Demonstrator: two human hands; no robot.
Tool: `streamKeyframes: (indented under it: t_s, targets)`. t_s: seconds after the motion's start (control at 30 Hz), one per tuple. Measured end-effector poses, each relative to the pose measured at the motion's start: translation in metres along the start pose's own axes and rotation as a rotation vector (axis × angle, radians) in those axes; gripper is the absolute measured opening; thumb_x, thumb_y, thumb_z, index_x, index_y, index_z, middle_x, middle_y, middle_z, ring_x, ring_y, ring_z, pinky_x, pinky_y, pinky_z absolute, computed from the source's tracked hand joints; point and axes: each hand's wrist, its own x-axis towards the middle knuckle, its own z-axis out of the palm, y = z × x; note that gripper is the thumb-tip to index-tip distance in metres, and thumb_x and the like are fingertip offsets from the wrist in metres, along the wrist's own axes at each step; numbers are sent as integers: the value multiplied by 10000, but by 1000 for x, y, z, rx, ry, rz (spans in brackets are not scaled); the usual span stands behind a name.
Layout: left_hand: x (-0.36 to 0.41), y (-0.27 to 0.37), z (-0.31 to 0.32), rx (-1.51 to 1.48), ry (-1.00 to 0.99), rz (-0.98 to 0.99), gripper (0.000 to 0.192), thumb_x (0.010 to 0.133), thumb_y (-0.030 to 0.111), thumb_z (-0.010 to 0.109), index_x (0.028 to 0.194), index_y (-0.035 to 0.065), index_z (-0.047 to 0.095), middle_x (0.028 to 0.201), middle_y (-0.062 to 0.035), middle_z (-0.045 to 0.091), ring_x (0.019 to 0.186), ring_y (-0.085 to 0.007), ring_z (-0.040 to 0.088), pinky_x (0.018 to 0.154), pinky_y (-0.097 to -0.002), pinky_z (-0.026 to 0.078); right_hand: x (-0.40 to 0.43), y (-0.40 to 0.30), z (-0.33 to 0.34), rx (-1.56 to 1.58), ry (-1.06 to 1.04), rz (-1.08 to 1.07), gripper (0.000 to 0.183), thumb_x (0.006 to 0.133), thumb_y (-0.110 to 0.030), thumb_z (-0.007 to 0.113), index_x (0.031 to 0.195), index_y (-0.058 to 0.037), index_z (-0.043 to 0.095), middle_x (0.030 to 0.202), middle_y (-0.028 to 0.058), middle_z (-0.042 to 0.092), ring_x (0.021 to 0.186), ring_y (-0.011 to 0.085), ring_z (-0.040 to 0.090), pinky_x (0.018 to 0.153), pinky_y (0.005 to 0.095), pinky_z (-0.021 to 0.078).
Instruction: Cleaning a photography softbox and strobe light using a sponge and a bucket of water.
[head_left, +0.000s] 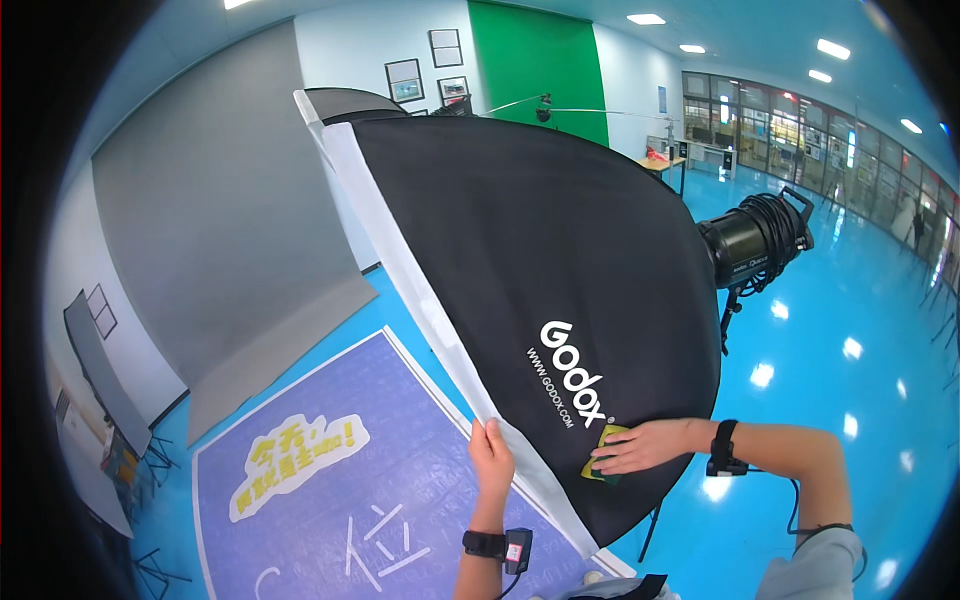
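A large black Godox softbox (540, 225) with a white front rim fills the middle of the view, tilted, its fabric side towards me. My left hand (491, 454) grips the white fabric rim (431, 319) near its lower end, thumb on top. With fingers spread flat, my right hand (645, 446) presses a yellow and green scouring sponge (616, 433) against the black fabric, just below the white printed lettering. Part of the sponge is hidden under the fingers. At the softbox's back, a black studio flash head (754, 240) carries a coiled cable.
A blue-purple floor mat (360, 420) with writing lies below left. Behind it hangs a grey paper backdrop (232, 195). A green backdrop (540, 60), a wooden table (660, 161) and a glass partition (810, 127) stand farther off. A thin stand leg (651, 529) reaches the glossy blue floor (795, 360).
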Motion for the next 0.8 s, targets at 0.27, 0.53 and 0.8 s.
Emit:
streamKeyframes:
  t_s: [0.27,0.53,0.8]
  targets:
    - [6,5,4,7,11,-48,227,990,194,393,925,4,500,672,-35,452,609,-109,411,541,-291,350,-55,135,-97,-322,148,803,479,793,-101,526,1263,-191,527,1412,0,437,1340,221,358,1102,467,270]
    - [-10,8,2,22,3,-67,279,998,206,361,1041,-17,523,760,-61,514,688,-137,472,631,-289,401,27,58,-40,31,507,972,313,800,-110,560,1112,-88,575,1235,106,536,1191,308,484,1012,521,348]
    - [-5,10,-4,50,-34,-83,316,1013,223,339,1071,-24,528,893,-66,566,803,-127,509,730,-279,425,4,-56,34,31,64,140,479,876,-157,483,1341,-54,433,1427,62,393,1359,230,314,1146,404,215]
